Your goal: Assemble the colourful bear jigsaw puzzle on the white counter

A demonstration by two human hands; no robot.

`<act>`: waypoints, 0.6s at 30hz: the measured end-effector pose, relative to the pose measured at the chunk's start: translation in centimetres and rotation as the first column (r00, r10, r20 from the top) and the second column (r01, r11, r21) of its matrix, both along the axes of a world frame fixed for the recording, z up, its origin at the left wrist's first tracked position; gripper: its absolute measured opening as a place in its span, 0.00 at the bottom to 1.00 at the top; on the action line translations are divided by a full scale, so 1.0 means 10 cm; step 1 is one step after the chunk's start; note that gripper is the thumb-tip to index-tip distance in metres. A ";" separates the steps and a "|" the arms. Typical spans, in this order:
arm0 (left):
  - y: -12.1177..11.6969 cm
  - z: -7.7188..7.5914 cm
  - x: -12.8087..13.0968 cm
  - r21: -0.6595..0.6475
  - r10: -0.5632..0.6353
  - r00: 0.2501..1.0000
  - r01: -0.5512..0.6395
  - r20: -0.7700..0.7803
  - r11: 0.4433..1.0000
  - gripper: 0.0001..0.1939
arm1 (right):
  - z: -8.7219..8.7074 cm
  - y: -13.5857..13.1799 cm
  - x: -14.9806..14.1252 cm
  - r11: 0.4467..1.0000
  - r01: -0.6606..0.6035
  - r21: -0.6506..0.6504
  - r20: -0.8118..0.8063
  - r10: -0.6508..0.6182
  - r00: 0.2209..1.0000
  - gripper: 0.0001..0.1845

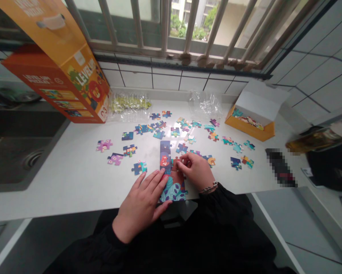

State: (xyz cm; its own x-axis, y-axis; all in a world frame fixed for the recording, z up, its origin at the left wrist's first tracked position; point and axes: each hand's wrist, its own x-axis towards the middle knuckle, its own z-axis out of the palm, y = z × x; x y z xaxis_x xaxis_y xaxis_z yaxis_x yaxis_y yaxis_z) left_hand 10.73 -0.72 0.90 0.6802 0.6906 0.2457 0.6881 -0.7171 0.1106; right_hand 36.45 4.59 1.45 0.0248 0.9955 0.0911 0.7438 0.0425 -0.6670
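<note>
A partly joined jigsaw puzzle (175, 191) lies at the counter's front edge, with a dark blue strip running up its left side. Flat on its left part rests my left hand (146, 198), fingers stretched out and holding nothing. My right hand (198, 169) pinches a reddish-brown puzzle piece (175, 164) at the puzzle's upper right, beside the blue strip. Whether that piece is locked into its neighbours I cannot tell. Loose puzzle pieces (127, 135) are spread around, among them purple ones (104, 145) to the left and blue ones (182, 148) just above my right hand.
A tall orange puzzle box (82, 83) stands open at the back left, near the sink (13, 152). Clear plastic bags (131, 104) lie along the wall. At the back right is a small open box (246, 121) with pieces inside. A bottle (316, 139) lies far right.
</note>
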 end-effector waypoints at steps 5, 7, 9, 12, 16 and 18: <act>0.00 -0.01 0.00 0.002 0.002 1.000 -0.002 0.005 1.000 0.34 | 0.00 0.00 0.00 1.000 -0.017 0.011 0.016 0.016 1.000 0.05; 0.01 -0.01 0.00 0.008 -0.003 1.000 0.003 -0.007 1.000 0.34 | -0.01 0.00 0.00 0.999 -0.029 0.038 0.032 0.027 0.999 0.05; 0.01 -0.01 0.00 0.017 -0.008 1.000 0.009 -0.030 1.000 0.34 | -0.01 -0.01 0.00 0.997 -0.046 0.067 0.050 0.042 0.998 0.06; 0.00 0.00 0.01 0.032 -0.011 0.999 0.012 -0.050 0.999 0.34 | 0.00 -0.01 -0.01 0.995 -0.064 0.082 0.063 0.059 0.996 0.09; 0.00 0.01 0.01 0.026 -0.006 0.999 0.007 -0.038 1.000 0.34 | 0.00 -0.02 -0.01 0.995 -0.079 0.063 0.060 0.075 0.995 0.09; 0.00 0.02 0.00 0.025 -0.005 0.999 0.006 -0.036 1.000 0.34 | 0.00 -0.02 -0.01 0.995 -0.077 0.058 0.030 0.076 0.997 0.08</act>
